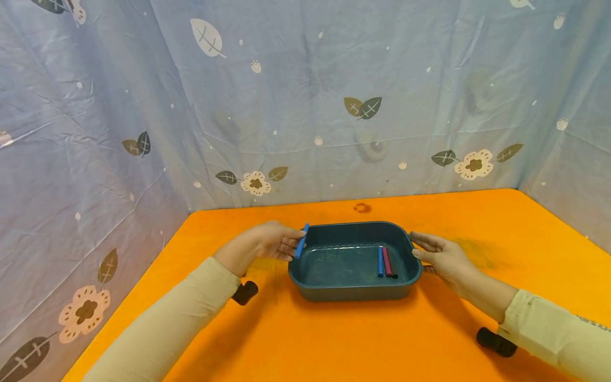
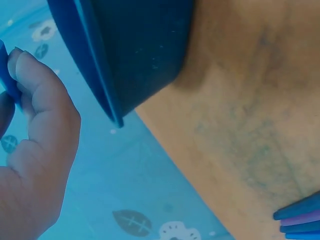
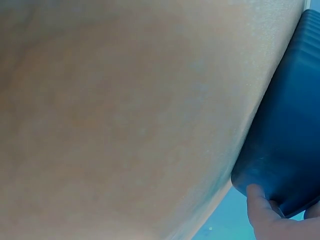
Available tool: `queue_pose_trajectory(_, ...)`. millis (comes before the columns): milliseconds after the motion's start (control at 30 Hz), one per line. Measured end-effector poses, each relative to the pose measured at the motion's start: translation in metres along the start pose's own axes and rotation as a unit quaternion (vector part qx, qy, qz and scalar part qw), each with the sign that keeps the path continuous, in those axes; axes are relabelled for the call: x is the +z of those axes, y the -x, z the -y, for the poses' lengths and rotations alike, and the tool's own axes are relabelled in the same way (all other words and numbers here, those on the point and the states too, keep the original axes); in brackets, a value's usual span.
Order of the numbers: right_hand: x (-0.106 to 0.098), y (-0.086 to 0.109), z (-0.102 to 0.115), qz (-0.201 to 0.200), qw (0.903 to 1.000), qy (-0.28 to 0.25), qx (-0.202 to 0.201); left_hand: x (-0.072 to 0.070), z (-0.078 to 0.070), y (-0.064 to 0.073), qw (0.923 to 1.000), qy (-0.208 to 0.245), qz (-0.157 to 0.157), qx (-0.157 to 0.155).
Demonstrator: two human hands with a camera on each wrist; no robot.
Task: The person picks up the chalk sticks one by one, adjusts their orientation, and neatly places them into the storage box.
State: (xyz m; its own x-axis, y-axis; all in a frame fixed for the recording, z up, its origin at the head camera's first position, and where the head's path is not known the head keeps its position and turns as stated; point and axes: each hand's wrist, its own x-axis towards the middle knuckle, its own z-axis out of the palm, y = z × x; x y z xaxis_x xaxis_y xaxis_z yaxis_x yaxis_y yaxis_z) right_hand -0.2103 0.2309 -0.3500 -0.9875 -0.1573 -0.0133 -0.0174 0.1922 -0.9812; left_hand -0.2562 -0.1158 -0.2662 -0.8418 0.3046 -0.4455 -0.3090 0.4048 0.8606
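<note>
2 pale sleeves (image 1: 162, 318) reach over an orange bench (image 1: 286, 339). loose sticks (image 2: 302, 218), seen only from the left wrist, lie together on it, perhaps for easy picking. the left grip (image 1: 272, 241) is closed to a pinch on a blue stick (image 1: 302, 242), tilted at the left rim of a deep tray (image 1: 353, 293). the right grip (image 1: 446, 260) is part-closed on the tray's right end, probably to steady it. inside the tray, towards the right, a blue piece (image 1: 380, 262) and a dark red piece (image 1: 387, 261) lie side by side, perhaps to leave space. beyond hangs a flowered curtain (image 1: 305, 106).
</note>
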Motion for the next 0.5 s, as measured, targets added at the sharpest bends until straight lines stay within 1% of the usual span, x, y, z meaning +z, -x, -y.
queue_pose_trajectory(100,0.000,0.000,0.000,0.001,1.0000,-0.003,-0.001,0.004,-0.008,-0.001,0.9999,0.003,0.013,-0.001)
queue_pose_trajectory(200,0.000,0.000,0.000,0.000,1.0000,-0.004,0.001,0.007,-0.016,-0.002,0.9998,0.002,0.019,0.000)
queue_pose_trajectory(500,-0.001,-0.001,0.001,-0.001,1.0000,-0.001,0.004,0.018,-0.032,-0.007,0.9997,-0.013,0.021,-0.005)
